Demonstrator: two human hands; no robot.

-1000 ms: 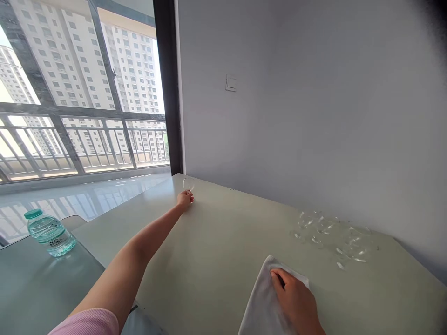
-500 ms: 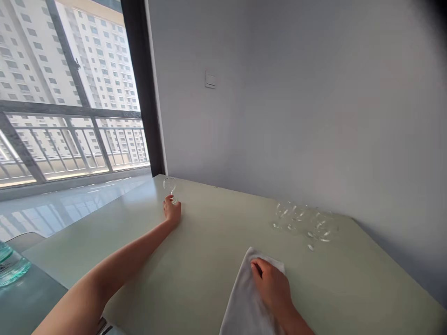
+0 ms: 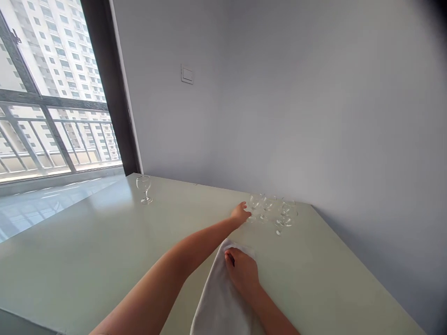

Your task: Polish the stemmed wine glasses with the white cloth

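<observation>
My left hand [image 3: 240, 213] reaches out to the far middle of the table, fingers apart, beside the leftmost wine glass [image 3: 254, 202] of a group. Whether the fingertips touch that glass I cannot tell. Several more clear stemmed glasses [image 3: 287, 211] are close together to its right. A single wine glass [image 3: 144, 185] stands upright near the table's far left corner. In the foreground, my right hand [image 3: 243, 271] is closed on the upper end of a light grey cloth [image 3: 220, 298] that lies on the table.
The pale green table [image 3: 87, 251] has its far edge along a grey wall [image 3: 296, 116]. A wall switch [image 3: 187, 74] is above it. To the left is a large window [image 3: 52, 93] with a dark frame.
My left hand has let go of the single glass at the far left and moved right to the group. My right hand stays on the cloth. The view has turned right.
</observation>
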